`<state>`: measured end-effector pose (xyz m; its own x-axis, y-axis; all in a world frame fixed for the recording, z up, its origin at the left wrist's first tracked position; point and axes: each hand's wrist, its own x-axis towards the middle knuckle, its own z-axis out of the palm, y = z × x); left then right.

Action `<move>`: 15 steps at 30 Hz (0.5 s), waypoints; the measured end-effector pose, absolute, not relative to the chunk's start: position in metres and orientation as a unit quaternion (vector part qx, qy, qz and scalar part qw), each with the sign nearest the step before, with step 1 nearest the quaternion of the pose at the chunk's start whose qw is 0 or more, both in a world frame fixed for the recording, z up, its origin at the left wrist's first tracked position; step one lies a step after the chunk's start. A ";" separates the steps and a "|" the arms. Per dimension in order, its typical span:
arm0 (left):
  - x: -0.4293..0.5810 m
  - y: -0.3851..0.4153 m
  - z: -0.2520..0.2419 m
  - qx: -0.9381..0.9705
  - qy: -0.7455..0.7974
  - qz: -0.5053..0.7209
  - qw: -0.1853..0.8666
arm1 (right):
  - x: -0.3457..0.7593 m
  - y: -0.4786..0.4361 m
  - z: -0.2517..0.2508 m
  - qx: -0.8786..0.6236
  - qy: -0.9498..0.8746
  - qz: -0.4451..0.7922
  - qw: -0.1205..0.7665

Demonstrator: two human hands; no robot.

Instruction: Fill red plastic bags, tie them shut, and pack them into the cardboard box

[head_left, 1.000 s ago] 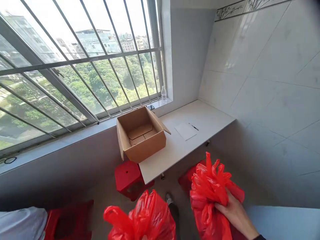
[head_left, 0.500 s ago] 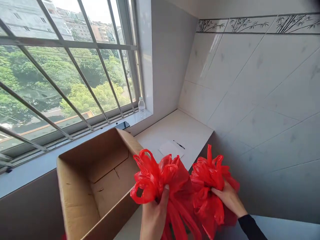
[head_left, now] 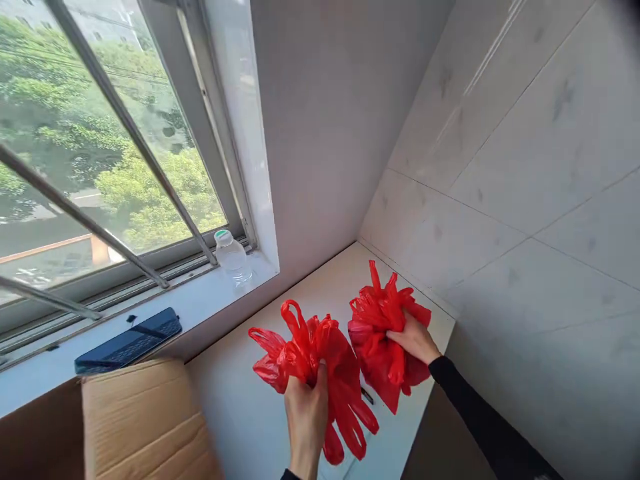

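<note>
A cardboard box (head_left: 143, 420) sits at lower left, 1 flap beneath the windowsill's edge. On the windowsill (head_left: 200, 297) lie 1 dark phone (head_left: 127, 340) by its front edge and 1 clear bottle (head_left: 233, 257) standing near its right corner. Over the counter (head_left: 235, 360), apart, 2 hands clamp gathered plastic: the left hand (head_left: 306, 407) on the left red bag (head_left: 337, 370), the right hand (head_left: 415, 337) on the right red bag (head_left: 373, 327), nearer the counter's tiled-wall edge. A pen (head_left: 367, 396) shows partly between the bags.

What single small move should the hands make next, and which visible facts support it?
Perhaps settle the right red bag on the white table, away from the pen: the right hand holds the bag's gathered top, the left hand holds the left red bag likewise, and the pen peeks out between the bags. Whether either bag touches the table is unclear.
</note>
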<state>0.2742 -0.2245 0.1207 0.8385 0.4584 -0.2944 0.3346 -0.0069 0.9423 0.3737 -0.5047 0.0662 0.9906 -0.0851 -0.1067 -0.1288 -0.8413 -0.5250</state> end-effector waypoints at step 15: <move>0.525 -0.307 -0.022 0.783 0.191 -0.043 0.591 | 0.698 -0.526 -0.020 -0.970 0.040 0.105 0.216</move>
